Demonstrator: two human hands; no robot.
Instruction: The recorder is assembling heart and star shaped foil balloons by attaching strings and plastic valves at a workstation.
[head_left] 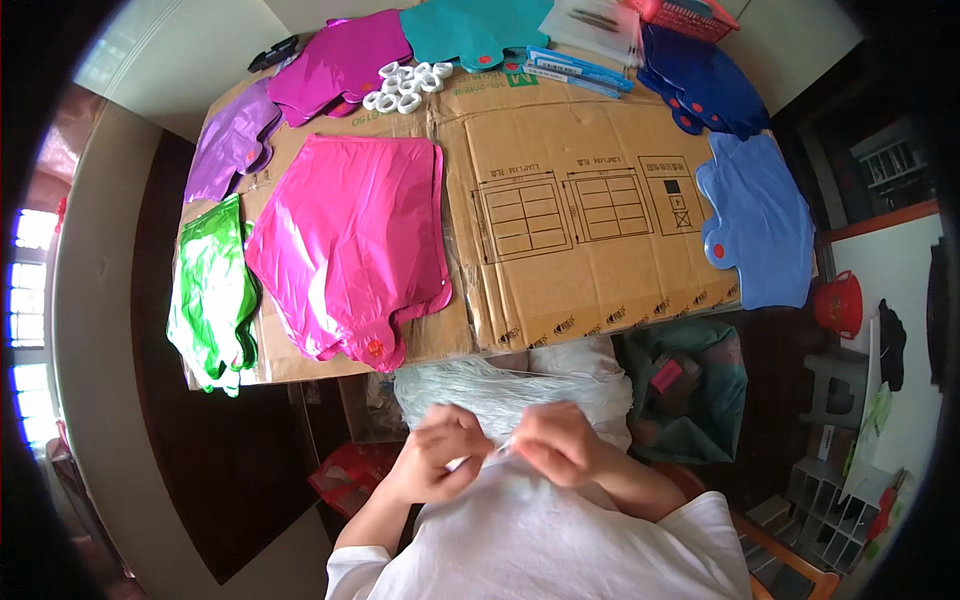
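Observation:
My left hand (443, 452) and my right hand (556, 443) are close together in front of my chest, both pinching thin pale strands from a bundle of silvery white ribbon (510, 388) lying across my lap. Above them, a flattened cardboard sheet (590, 130) covers the table. On its left part lies a large flat pink foil balloon (350, 240), not inflated.
Around the cardboard lie flat foil balloons: green (212, 295), purple (228, 145), magenta (340, 62), teal (470, 30), dark blue (705, 85) and light blue (760, 220). Several white rings (408, 86) sit at the top. A red basket (685, 15), a teal bag (690, 390) and a red bucket (838, 303) stand nearby.

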